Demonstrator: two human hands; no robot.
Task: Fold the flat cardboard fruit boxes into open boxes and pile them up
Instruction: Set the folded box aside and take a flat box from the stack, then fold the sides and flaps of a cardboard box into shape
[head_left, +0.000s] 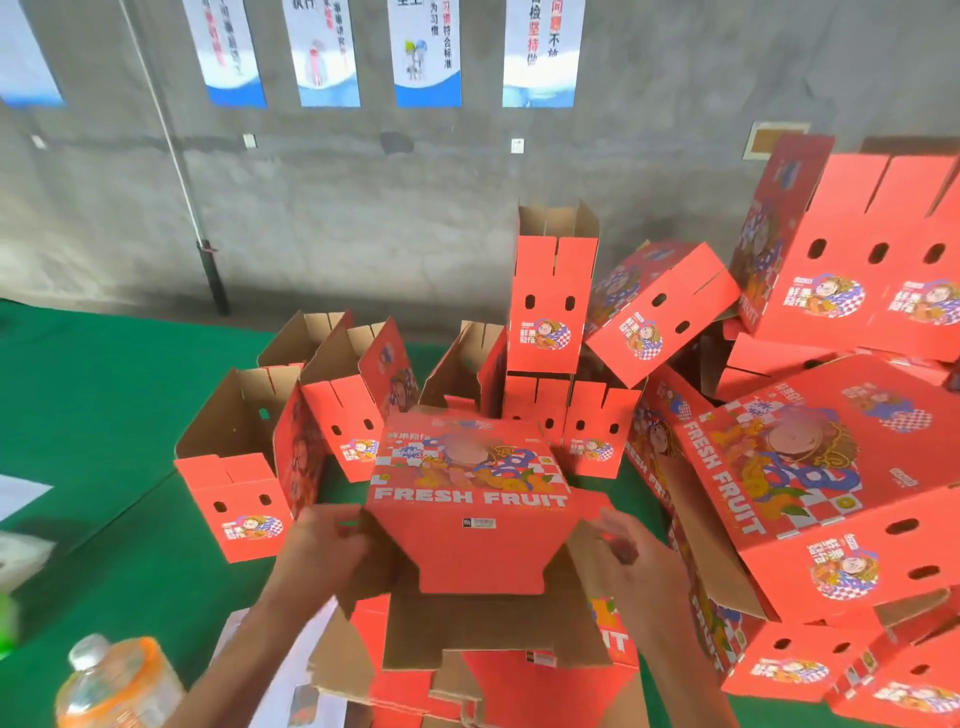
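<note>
A red cardboard fruit box printed FRESH FRUIT is in front of me, half folded, with one red bottom flap turned down toward me. My left hand holds its left brown flap, fingers curled round the edge. On the other side my right hand touches the right flap; it is blurred and its grip is unclear. Under the box lies a stack of flat red boxes.
Several folded open boxes stand on the green table to the left and behind. A jumbled pile of folded boxes fills the right side. A plastic bottle stands at the lower left. Behind is a grey wall with posters.
</note>
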